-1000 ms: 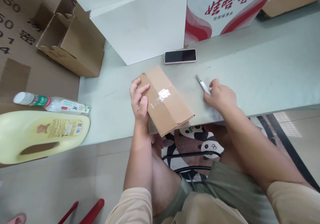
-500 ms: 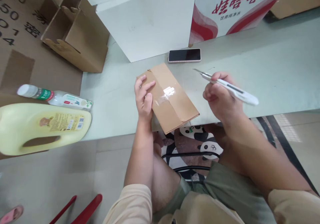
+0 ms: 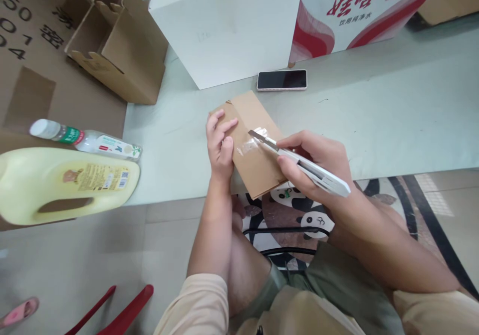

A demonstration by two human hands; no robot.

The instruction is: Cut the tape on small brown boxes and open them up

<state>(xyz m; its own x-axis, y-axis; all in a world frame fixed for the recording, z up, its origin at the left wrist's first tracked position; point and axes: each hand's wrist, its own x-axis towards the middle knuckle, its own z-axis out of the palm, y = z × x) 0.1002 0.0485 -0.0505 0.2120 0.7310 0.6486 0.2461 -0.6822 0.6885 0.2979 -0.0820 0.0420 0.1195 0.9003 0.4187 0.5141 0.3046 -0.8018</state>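
Observation:
A small flat cardboard box [image 3: 258, 168] lies tilted at the table's front edge, its near corner sticking out past it. Clear tape crosses the middle of its top seam. My left hand [image 3: 221, 143] grips the box by its left side, fingers on top. In my right hand [image 3: 314, 163] is a white utility knife [image 3: 322, 178] with its blade out. The blade tip is over the taped seam; whether it touches the tape I cannot tell. My right hand covers the box's right corner.
Behind the box a phone [image 3: 282, 80] lies on the pale table [image 3: 392, 120]. White boxes [image 3: 232, 31] and a red-and-white carton [image 3: 348, 21] stand at the back. On the left are an open cardboard box [image 3: 127, 51], a plastic bottle [image 3: 101, 143] and a yellow jug [image 3: 22, 185].
My right hand has moved left with the knife, from beside the box to over it, bringing the blade to the tape. My left hand keeps its hold. The view has shifted slightly.

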